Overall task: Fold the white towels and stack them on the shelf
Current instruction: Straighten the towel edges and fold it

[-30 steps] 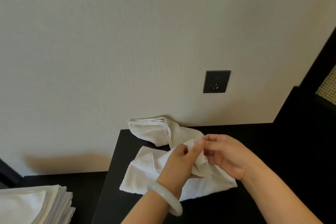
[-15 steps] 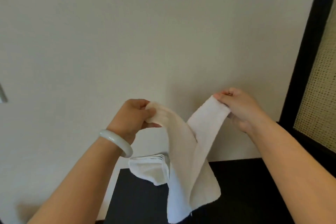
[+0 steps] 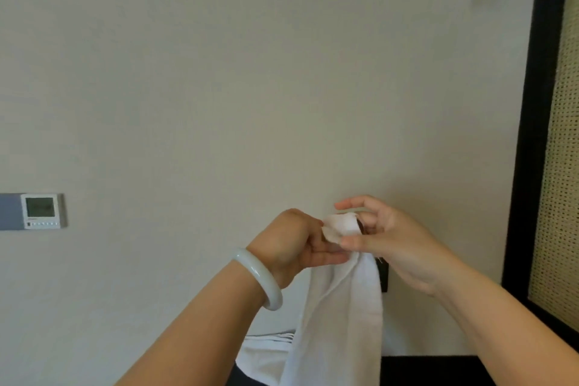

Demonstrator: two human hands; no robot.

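A white towel (image 3: 338, 316) hangs in the air in front of the wall, folded over lengthwise. My left hand (image 3: 291, 241), with a pale bangle on the wrist, grips its top corners. My right hand (image 3: 385, 238) meets it there and pinches the same top edge between thumb and a lower finger, with the index finger raised. A second white towel (image 3: 266, 354) lies crumpled on the black table (image 3: 438, 370) below, partly hidden by the hanging one.
A thermostat panel (image 3: 40, 210) is on the wall at the left. A black frame with woven cane panel (image 3: 560, 166) stands at the right. A dark wall socket (image 3: 383, 276) peeks out behind the towel.
My hands have come together, bringing the towel's two top corners to meet. The view has tilted up further, and the towel now hangs doubled instead of spread in a V.
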